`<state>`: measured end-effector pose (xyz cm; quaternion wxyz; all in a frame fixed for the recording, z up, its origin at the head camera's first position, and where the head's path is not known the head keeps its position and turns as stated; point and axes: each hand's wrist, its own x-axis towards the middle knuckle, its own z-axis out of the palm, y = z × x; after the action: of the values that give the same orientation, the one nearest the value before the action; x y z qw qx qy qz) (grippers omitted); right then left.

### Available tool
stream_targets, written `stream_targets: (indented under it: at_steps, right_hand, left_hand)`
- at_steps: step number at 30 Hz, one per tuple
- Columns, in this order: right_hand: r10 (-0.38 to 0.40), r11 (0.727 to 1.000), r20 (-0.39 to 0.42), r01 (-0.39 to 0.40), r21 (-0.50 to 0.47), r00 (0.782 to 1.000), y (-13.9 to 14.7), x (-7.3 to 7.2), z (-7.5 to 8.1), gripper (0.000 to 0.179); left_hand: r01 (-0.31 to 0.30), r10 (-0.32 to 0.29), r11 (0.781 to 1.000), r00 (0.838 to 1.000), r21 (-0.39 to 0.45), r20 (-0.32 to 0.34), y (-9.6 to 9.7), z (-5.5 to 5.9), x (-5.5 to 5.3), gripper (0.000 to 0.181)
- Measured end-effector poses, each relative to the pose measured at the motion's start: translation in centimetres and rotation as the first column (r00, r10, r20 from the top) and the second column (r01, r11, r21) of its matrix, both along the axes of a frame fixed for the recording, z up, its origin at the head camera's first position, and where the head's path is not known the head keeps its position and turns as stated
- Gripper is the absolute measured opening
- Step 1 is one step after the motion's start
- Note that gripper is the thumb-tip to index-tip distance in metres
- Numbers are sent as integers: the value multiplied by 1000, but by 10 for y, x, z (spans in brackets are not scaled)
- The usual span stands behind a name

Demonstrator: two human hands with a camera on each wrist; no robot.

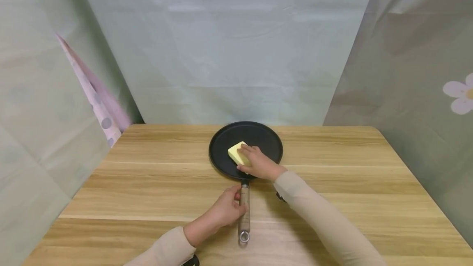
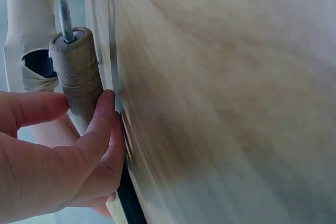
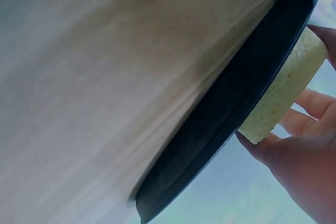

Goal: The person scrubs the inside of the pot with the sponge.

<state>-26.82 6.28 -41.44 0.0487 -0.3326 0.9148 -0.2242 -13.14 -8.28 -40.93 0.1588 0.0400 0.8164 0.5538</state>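
A round black flat pan (image 1: 225, 134) lies on the wooden table, its wooden handle (image 1: 244, 212) pointing toward me. My left hand (image 1: 227, 207) holds that handle from the left side; in the left wrist view the thumb is on one side of the handle (image 2: 79, 72) and the fingers on the other. A pale yellow sponge (image 1: 236, 151) sits on the pan's black surface. My right hand (image 1: 260, 163) grips the sponge from the right, and the right wrist view has thumb and fingers at opposite sides of the sponge (image 3: 286, 87), close against the pan's rim (image 3: 220, 108).
The wooden table (image 1: 148, 184) extends to both sides of the pan. A pale sheet (image 1: 236, 52) hangs behind its far edge, with more sheets at left and right. A metal hanging ring (image 1: 244, 237) ends the handle.
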Motion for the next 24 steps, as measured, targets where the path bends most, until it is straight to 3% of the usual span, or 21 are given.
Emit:
stream_targets:
  at_steps: [19,24]
  right_hand:
    - [129,991,-17,-128,44,992,5,4,2,60]
    - [130,991,5,-130,44,992,8,5,3,59]
  left_hand:
    - [-1,1,1000,1000,-8,-13,0,1,0,69]
    - [0,0,1000,1000,-4,-11,1,1,0,68]
